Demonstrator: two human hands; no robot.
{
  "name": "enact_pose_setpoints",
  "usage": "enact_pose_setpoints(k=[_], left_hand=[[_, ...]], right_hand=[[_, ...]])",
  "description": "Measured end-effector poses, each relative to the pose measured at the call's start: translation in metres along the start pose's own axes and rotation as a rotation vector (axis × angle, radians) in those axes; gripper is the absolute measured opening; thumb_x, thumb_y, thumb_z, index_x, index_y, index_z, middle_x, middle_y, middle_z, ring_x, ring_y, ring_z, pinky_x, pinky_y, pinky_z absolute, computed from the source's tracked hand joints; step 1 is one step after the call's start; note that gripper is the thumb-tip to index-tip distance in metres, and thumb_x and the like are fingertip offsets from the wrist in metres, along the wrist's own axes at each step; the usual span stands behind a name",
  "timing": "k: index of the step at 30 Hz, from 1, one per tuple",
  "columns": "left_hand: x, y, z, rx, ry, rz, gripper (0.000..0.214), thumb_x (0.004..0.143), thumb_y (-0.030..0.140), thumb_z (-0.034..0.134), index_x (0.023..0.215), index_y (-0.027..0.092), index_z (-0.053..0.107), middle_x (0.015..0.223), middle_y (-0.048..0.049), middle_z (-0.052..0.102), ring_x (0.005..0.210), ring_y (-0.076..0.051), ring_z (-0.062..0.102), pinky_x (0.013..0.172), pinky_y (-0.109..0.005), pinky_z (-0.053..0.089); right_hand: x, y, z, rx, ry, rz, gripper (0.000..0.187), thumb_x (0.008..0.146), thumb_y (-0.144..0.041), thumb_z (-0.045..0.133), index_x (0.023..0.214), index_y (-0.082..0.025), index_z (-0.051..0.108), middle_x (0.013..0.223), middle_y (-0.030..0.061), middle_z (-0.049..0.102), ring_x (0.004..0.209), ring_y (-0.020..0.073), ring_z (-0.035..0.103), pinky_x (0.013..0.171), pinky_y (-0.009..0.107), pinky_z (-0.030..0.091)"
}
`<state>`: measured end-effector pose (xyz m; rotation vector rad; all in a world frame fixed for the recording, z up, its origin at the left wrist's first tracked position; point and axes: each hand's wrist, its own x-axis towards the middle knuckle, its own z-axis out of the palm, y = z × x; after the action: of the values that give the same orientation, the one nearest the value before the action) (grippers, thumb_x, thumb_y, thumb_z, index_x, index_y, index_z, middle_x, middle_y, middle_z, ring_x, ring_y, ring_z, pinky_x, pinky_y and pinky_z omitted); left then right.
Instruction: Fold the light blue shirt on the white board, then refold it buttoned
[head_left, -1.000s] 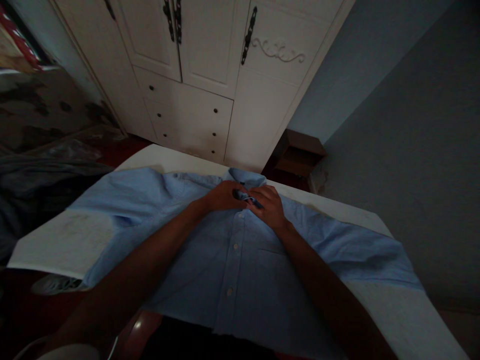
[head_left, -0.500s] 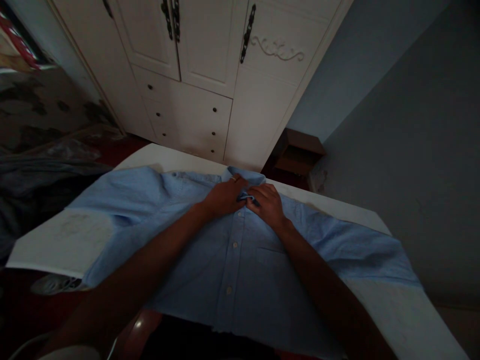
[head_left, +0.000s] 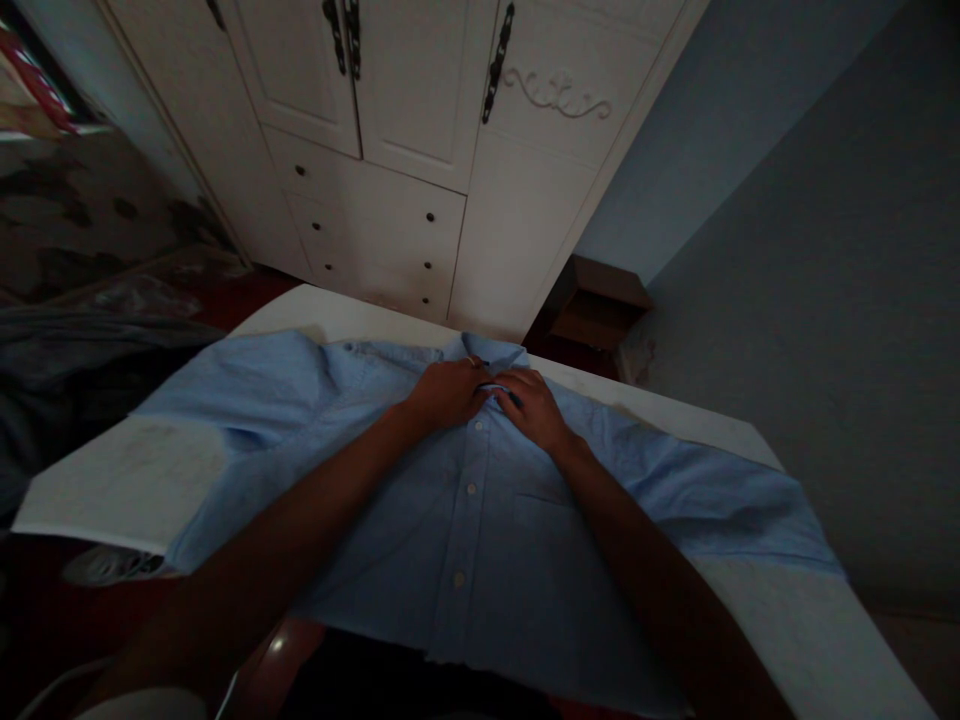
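Note:
A light blue button-up shirt (head_left: 480,520) lies spread front-up on a white table (head_left: 120,480), sleeves out to both sides and collar at the far edge. My left hand (head_left: 448,392) and my right hand (head_left: 531,408) meet just below the collar, at the top of the button placket. Both have their fingers curled and pinch the shirt fabric between them. White buttons run down the placket toward me. A chest pocket sits beside my right forearm.
A white wardrobe (head_left: 420,130) with dark handles and small drawers stands beyond the table. A small brown wooden stand (head_left: 596,310) sits at its right, against a blue-grey wall. Dark cloth (head_left: 67,360) lies piled to the left. A red chair edge (head_left: 277,660) shows near me.
Both hands have shifted slightly farther up toward the collar, still pinching the placket fabric. The shirt has not otherwise moved.

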<state>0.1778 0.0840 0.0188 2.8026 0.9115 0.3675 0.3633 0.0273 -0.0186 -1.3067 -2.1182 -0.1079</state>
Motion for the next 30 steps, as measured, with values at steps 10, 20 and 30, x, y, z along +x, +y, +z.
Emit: enact_pose_setpoints(k=[10, 20, 30], left_hand=[[0.001, 0.003, 0.003, 0.026, -0.028, -0.041, 0.031, 0.093, 0.034, 0.044, 0.105, 0.017, 0.067, 0.106, -0.0115, 0.067, 0.091, -0.026, 0.066, 0.075, -0.034, 0.048], [0.006, -0.006, 0.007, -0.172, 0.001, -0.083, 0.017, 0.085, 0.03, 0.057, 0.091, 0.019, 0.069, 0.099, -0.0075, 0.067, 0.092, -0.023, 0.064, 0.08, -0.033, 0.048], [0.001, -0.005, 0.01, -0.211, 0.064, 0.025, 0.016, 0.088, 0.024, 0.055, 0.094, 0.02, 0.069, 0.105, -0.0056, 0.067, 0.094, -0.021, 0.064, 0.08, -0.032, 0.049]], right_hand=[[0.0, 0.006, 0.006, 0.081, -0.028, 0.026, 0.024, 0.099, -0.03, 0.041, 0.101, -0.02, 0.063, 0.094, 0.0086, 0.068, 0.091, 0.0223, 0.063, 0.087, 0.039, 0.048], [0.0, 0.008, 0.007, 0.139, -0.009, 0.025, 0.024, 0.099, -0.029, 0.04, 0.101, -0.021, 0.063, 0.094, 0.0075, 0.069, 0.091, 0.0222, 0.063, 0.086, 0.04, 0.047], [-0.003, -0.004, -0.005, 0.036, -0.008, -0.025, 0.029, 0.101, -0.033, 0.036, 0.1, -0.022, 0.063, 0.096, 0.0078, 0.068, 0.092, 0.0225, 0.06, 0.088, 0.04, 0.045]])
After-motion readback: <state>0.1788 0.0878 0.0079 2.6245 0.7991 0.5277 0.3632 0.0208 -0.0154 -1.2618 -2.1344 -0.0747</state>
